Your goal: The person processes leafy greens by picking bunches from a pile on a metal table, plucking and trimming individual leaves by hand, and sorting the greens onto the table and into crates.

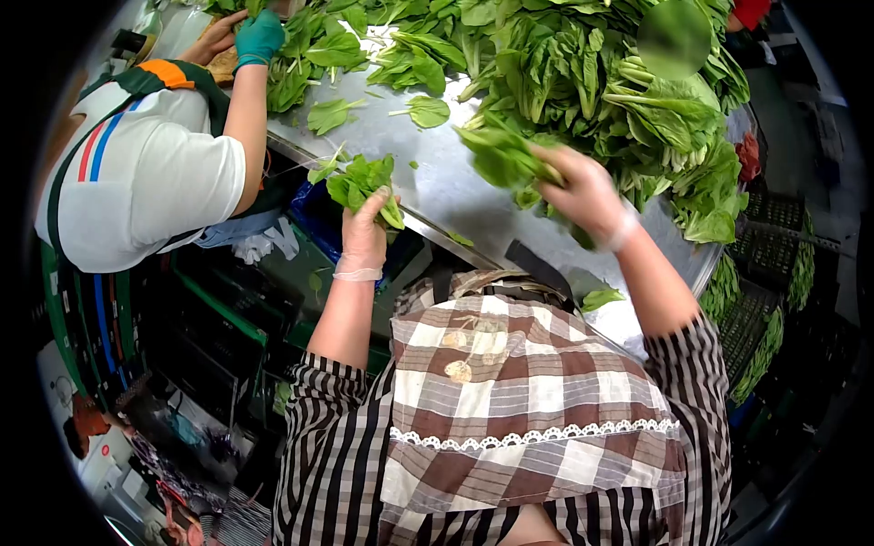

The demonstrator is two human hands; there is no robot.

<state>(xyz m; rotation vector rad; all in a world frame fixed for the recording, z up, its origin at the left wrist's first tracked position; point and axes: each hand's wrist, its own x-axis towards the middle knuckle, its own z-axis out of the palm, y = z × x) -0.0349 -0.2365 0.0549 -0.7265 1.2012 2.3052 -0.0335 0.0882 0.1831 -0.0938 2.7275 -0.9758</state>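
Observation:
My left hand [366, 229], in a clear glove, is closed round the stems of a small bunch of leafy greens [360, 185] at the near edge of the metal table [437, 177]. In my right hand [583, 196], also gloved and slightly blurred, is another leafy green [499, 156], its leaves pointing left over the tabletop. Behind and right of that hand rises a big heap of leafy greens [555, 73] with pale stems. Loose leaves [428, 111] lie on the metal between the heap and my left hand.
At the left a co-worker in a white shirt [173, 150] handles greens with a teal-gloved hand [259, 39]. A blue bin liner [319, 218] hangs below the table edge. Dark crates [769, 241] with greens stand at the right, and more crates [209, 309] at the lower left.

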